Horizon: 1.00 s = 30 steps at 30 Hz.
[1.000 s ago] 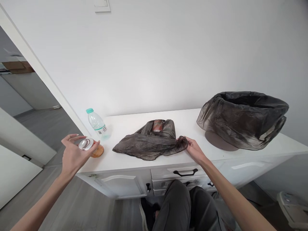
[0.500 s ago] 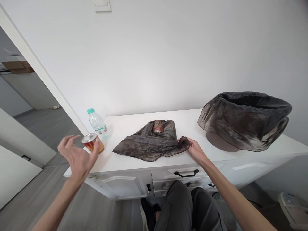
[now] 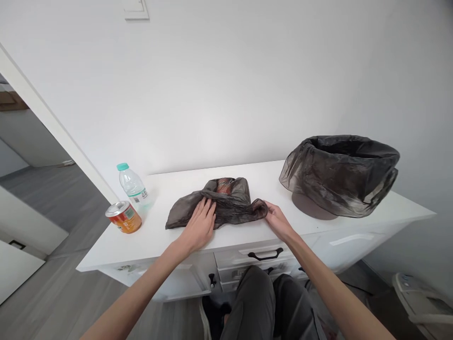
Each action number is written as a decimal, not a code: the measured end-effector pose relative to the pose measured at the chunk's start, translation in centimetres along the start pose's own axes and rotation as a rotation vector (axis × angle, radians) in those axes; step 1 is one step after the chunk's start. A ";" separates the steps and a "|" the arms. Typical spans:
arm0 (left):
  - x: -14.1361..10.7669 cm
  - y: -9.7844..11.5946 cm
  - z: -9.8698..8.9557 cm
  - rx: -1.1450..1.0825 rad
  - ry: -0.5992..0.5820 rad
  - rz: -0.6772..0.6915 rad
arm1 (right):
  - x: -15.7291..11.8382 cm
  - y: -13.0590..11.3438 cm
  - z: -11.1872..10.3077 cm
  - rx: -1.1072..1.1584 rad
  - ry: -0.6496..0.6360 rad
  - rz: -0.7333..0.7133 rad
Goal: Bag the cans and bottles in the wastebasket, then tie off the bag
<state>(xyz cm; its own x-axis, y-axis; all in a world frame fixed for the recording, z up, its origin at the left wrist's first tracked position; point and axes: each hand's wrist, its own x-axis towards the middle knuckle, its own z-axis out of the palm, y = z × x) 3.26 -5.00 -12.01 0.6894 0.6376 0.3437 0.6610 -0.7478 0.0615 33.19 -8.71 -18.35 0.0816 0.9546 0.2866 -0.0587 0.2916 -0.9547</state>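
A dark, see-through plastic bag (image 3: 231, 210) lies crumpled on the white cabinet top, with a reddish can (image 3: 224, 185) showing through it at the back. My left hand (image 3: 201, 224) rests on the bag's left part, fingers stretched out and lying flat on the film. At the bag's right end, my right hand (image 3: 278, 219) pinches its gathered rim; the fingertips are partly hidden by the plastic. An orange and red can (image 3: 123, 217) stands upright to the left, apart from both hands. Behind it is a clear plastic bottle (image 3: 132, 186) with a turquoise cap.
On the right of the cabinet top (image 3: 170, 179) stands a bin (image 3: 313, 208) lined with a dark bag (image 3: 339, 174) folded over its rim. A white wall rises behind. Drawers with black handles (image 3: 265, 255) are below, and a doorway is at the left.
My left hand has left the orange and red can, moving right onto the plastic bag. My right hand still pinches the bag's rim. The view has shifted slightly.
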 end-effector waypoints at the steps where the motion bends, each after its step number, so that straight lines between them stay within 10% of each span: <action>1: 1.0 -0.4 0.6 0.017 0.027 -0.014 | 0.0 -0.1 0.0 -0.006 0.005 0.001; 10: 6.3 0.1 -0.3 0.103 0.324 -0.128 | 0.2 -0.5 0.2 0.035 0.028 0.012; 30: 9.7 1.0 -1.2 0.090 0.151 -0.371 | 0.1 -2.3 0.5 0.023 0.023 0.044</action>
<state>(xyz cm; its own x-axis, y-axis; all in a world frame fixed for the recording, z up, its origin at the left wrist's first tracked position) 10.20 0.19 -7.48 0.3529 0.8216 0.4478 0.8843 -0.4493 0.1274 32.85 -9.27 -16.14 0.1010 0.9650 0.2421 -0.0860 0.2509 -0.9642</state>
